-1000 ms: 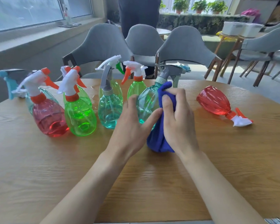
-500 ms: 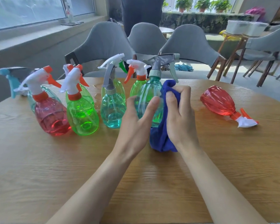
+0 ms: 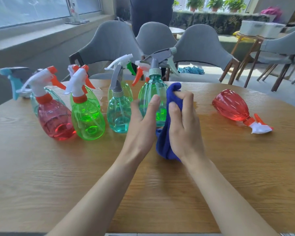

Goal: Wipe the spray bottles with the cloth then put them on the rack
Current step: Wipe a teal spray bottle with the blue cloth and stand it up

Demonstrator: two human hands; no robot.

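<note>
The left hand (image 3: 141, 128) grips the upright clear teal plastic spray bottle (image 3: 152, 92). The right hand (image 3: 184, 128) clutches the dark blue cloth (image 3: 163, 143) against the bottle's right side.

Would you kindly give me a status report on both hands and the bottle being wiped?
Left hand holds teal bottle, upright on table. Right hand grips blue cloth against it. Other bottles close left; rack not in view.

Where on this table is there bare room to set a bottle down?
The table is bare nearest the person, either side of the forearms, and between the right hand and the fallen red bottle. Upright bottles crowd the far left.
</note>
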